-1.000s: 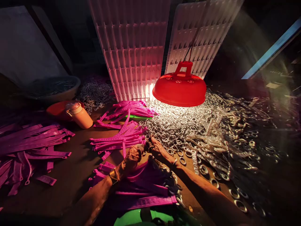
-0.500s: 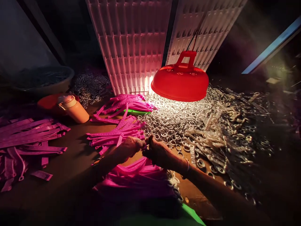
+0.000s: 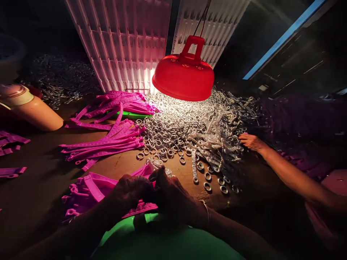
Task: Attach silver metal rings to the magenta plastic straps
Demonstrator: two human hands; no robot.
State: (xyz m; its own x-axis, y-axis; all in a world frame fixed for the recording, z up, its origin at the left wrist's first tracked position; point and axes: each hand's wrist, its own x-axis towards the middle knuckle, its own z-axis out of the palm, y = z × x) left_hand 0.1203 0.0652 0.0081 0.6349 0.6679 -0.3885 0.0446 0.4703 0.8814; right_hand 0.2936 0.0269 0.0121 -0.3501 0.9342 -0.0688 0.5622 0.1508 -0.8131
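Observation:
My left hand (image 3: 132, 189) and my right hand (image 3: 170, 191) meet low in front of me, both dark in shadow. Their fingers are closed and pinched together, touching or nearly so. A sliver of pink shows between them, but I cannot make out what they grip. Beneath and left of them lies a heap of pink plastic straps (image 3: 93, 187), partly hidden by my left forearm. More pink straps (image 3: 119, 141) lie in a fan beyond. Past my fingertips spreads a big pile of pale rings (image 3: 168, 130), with clear-looking linked strips (image 3: 208, 141) on its right side.
A red lamp (image 3: 184, 77) hangs over the pile. Behind it stands a ribbed translucent panel (image 3: 124, 39). An orange flask (image 3: 40, 112) leans at the left. From the right, another person's hand (image 3: 252, 142) reaches to the pile's edge. A green surface (image 3: 162, 238) lies below my hands.
My view has shifted rightward. Both hands have drawn back from the pile's edge towards my body, still together. Another person's hand and arm now show at the right.

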